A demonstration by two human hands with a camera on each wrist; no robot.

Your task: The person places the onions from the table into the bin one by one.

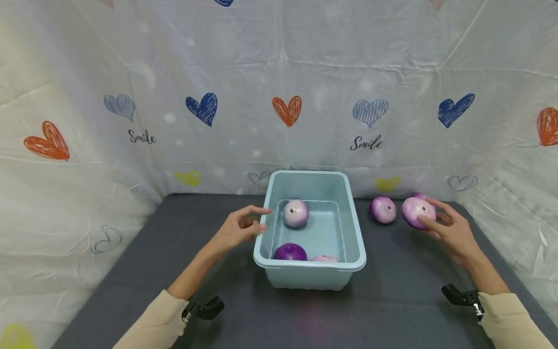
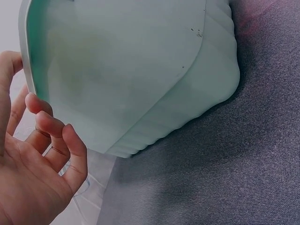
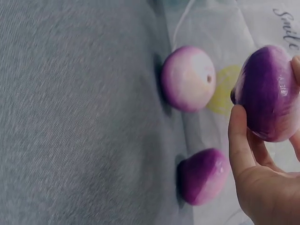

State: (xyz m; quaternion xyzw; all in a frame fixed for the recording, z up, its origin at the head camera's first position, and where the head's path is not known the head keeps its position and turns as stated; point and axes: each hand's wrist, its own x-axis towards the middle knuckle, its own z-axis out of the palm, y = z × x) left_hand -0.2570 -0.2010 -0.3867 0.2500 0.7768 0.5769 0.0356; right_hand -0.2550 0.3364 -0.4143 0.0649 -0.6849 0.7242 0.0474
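A light blue plastic bin (image 1: 307, 278) stands on the dark cloth, holding a pale purple onion (image 1: 296, 213), a dark purple one (image 1: 290, 252) and a pink one (image 1: 325, 259). The left hand (image 1: 239, 228) is at the bin's left rim, thumb and forefinger touching it, the other fingers bent beside the wall; the left wrist view shows the hand (image 2: 42, 154) at the rim. The right hand (image 1: 455, 235) holds a purple-and-white onion (image 1: 418, 212) between thumb and fingers. In the right wrist view this onion (image 3: 269, 93) is off the cloth, gripped by the fingers (image 3: 240, 145).
To the right of the bin, a purple onion (image 1: 383, 210) rests on the dark table cloth (image 1: 392, 310). Another (image 1: 420, 196) lies partly hidden behind the held one. A white curtain (image 1: 244, 72) with printed hearts hangs at the back and sides.
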